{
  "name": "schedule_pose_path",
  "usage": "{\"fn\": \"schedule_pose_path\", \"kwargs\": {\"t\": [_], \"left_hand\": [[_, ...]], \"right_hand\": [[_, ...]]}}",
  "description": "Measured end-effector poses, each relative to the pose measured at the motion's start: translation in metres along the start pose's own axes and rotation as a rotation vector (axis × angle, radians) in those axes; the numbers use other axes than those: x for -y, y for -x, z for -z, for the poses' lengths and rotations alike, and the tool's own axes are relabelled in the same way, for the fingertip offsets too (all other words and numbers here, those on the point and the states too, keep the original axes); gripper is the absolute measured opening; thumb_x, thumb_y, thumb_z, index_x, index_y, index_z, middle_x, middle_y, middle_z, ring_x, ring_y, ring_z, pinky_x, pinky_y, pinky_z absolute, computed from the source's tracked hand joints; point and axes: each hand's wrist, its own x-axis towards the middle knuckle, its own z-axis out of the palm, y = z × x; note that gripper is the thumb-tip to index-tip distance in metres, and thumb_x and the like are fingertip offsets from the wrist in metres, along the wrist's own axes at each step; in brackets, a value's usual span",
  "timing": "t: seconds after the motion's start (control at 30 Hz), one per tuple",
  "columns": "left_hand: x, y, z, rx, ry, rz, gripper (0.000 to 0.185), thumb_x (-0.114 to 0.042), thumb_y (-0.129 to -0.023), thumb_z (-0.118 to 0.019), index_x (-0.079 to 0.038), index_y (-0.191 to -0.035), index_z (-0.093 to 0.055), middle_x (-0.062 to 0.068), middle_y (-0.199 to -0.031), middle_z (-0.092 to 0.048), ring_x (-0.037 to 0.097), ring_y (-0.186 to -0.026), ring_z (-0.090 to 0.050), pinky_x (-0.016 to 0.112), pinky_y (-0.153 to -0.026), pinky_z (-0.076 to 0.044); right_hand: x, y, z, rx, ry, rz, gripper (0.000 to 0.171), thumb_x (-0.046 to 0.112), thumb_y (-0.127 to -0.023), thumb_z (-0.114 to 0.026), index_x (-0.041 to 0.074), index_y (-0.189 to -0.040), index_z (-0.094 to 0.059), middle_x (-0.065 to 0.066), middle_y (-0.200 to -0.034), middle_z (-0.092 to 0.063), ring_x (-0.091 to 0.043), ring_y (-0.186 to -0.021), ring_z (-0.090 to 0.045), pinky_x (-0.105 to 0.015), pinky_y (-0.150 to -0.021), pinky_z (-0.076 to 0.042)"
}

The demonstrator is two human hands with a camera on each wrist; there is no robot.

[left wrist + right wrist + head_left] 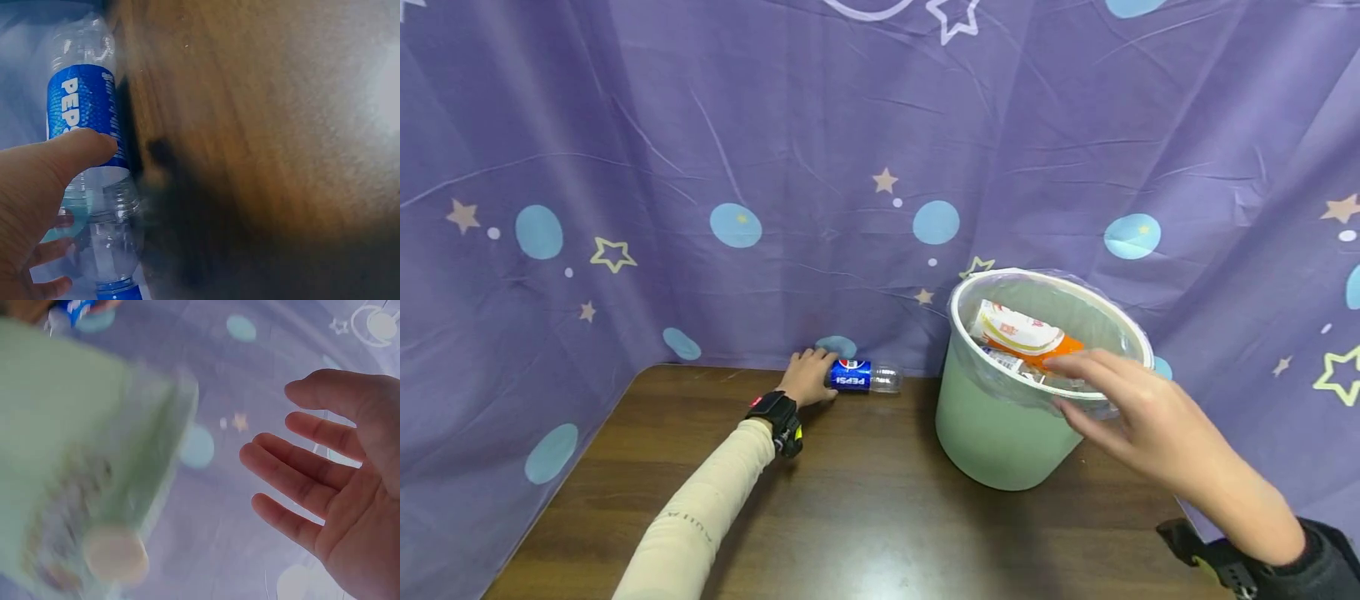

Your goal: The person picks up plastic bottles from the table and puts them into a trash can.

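Note:
A clear plastic Pepsi bottle (852,376) with a blue label lies on its side on the wooden table, close to the purple curtain. My left hand (808,377) holds it at its left end, thumb on the near side and fingers on the far side. In the left wrist view the thumb (94,149) lies over the label, and a blue cap (119,293) shows at the lower end. My right hand (1138,408) hovers at the near right rim of a green trash bin (988,433), thumb and fingers apart, holding nothing.
The bin has a white rim and a clear plastic liner. Inside lie a white and orange package (1018,329) and other crumpled clear plastic. A purple curtain (820,208) with stars and blue dots hangs along the table's (850,517) back and sides.

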Motion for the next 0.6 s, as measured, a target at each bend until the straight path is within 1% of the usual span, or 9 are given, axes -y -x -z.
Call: {"fn": "schedule_pose_path", "kwargs": {"t": [0.03,0.07,0.1,0.17,0.23,0.3,0.37,0.5,0.6], "left_hand": [[0.000,0.001,-0.001,0.001,-0.006,0.002,0.077,-0.038,-0.080,-0.086,-0.010,-0.144,-0.054,0.017,-0.139,-0.060,0.040,-0.127,-0.055,0.059,-0.104,-0.042],[-0.001,0.001,-0.003,-0.002,-0.013,0.002,0.078,-0.039,-0.080,-0.086,-0.010,-0.144,-0.054,0.017,-0.139,-0.060,0.040,-0.127,-0.055,0.059,-0.104,-0.042],[-0.001,0.002,-0.004,-0.003,-0.015,0.003,0.078,-0.039,-0.079,-0.086,-0.010,-0.144,-0.054,0.017,-0.138,-0.060,0.040,-0.127,-0.055,0.059,-0.104,-0.042],[-0.003,0.004,-0.006,-0.010,-0.025,-0.003,0.079,-0.041,-0.079,-0.086,-0.010,-0.144,-0.055,0.017,-0.136,-0.061,0.040,-0.126,-0.056,0.059,-0.104,-0.043],[-0.005,0.005,-0.008,-0.022,-0.025,-0.014,0.079,-0.041,-0.078,-0.087,-0.010,-0.142,-0.056,0.017,-0.133,-0.062,0.040,-0.124,-0.057,0.060,-0.103,-0.044],[-0.007,0.006,-0.010,-0.033,-0.021,-0.028,0.079,-0.042,-0.077,-0.088,-0.010,-0.141,-0.056,0.017,-0.132,-0.062,0.041,-0.123,-0.057,0.060,-0.103,-0.044],[-0.008,0.007,-0.012,-0.042,-0.023,-0.041,0.079,-0.043,-0.076,-0.088,-0.011,-0.141,-0.056,0.017,-0.131,-0.063,0.040,-0.122,-0.057,0.060,-0.103,-0.045],[-0.010,0.008,-0.017,-0.054,-0.041,-0.053,0.082,-0.046,-0.075,-0.088,-0.012,-0.142,-0.056,0.015,-0.131,-0.063,0.038,-0.123,-0.058,0.059,-0.103,-0.046],[-0.011,0.009,-0.019,-0.059,-0.048,-0.059,0.085,-0.046,-0.072,-0.089,-0.012,-0.142,-0.056,0.015,-0.133,-0.063,0.038,-0.123,-0.059,0.058,-0.101,-0.046]], "right_hand": [[-0.007,-0.002,0.004,0.002,0.006,-0.013,0.053,0.053,-0.104,-0.045,0.010,-0.115,-0.073,0.001,-0.101,-0.073,-0.013,-0.090,-0.063,-0.013,-0.091,-0.043],[-0.015,-0.004,0.008,0.010,0.016,-0.026,0.050,0.052,-0.103,-0.048,0.010,-0.116,-0.073,0.001,-0.101,-0.073,-0.011,-0.089,-0.062,-0.014,-0.087,-0.043],[-0.022,-0.005,0.011,0.012,0.027,-0.037,0.042,0.047,-0.101,-0.057,0.011,-0.116,-0.073,0.002,-0.100,-0.073,-0.009,-0.088,-0.062,-0.015,-0.084,-0.044],[-0.037,-0.007,0.017,0.045,0.052,-0.079,0.032,0.033,-0.093,-0.071,0.012,-0.117,-0.072,0.001,-0.100,-0.073,-0.007,-0.090,-0.061,-0.015,-0.083,-0.043],[-0.051,-0.008,0.021,0.082,0.067,-0.119,0.036,0.017,-0.083,-0.080,0.011,-0.117,-0.072,-0.001,-0.099,-0.074,-0.008,-0.090,-0.061,-0.016,-0.082,-0.043],[-0.063,-0.010,0.023,0.117,0.089,-0.163,0.047,0.003,-0.072,-0.083,0.011,-0.117,-0.071,-0.001,-0.098,-0.074,-0.009,-0.088,-0.061,-0.019,-0.079,-0.043],[-0.074,-0.012,0.023,0.156,0.099,-0.212,0.048,0.003,-0.072,-0.084,0.010,-0.118,-0.071,-0.002,-0.099,-0.075,-0.012,-0.088,-0.063,-0.019,-0.080,-0.043],[-0.096,-0.017,0.023,0.229,0.105,-0.307,0.042,0.006,-0.078,-0.082,0.009,-0.118,-0.071,-0.004,-0.099,-0.075,-0.019,-0.088,-0.065,-0.015,-0.079,-0.040],[-0.112,-0.022,0.021,0.286,0.100,-0.345,0.037,0.008,-0.083,-0.079,0.006,-0.119,-0.070,-0.009,-0.101,-0.074,-0.026,-0.091,-0.066,-0.025,-0.081,-0.046]]}}
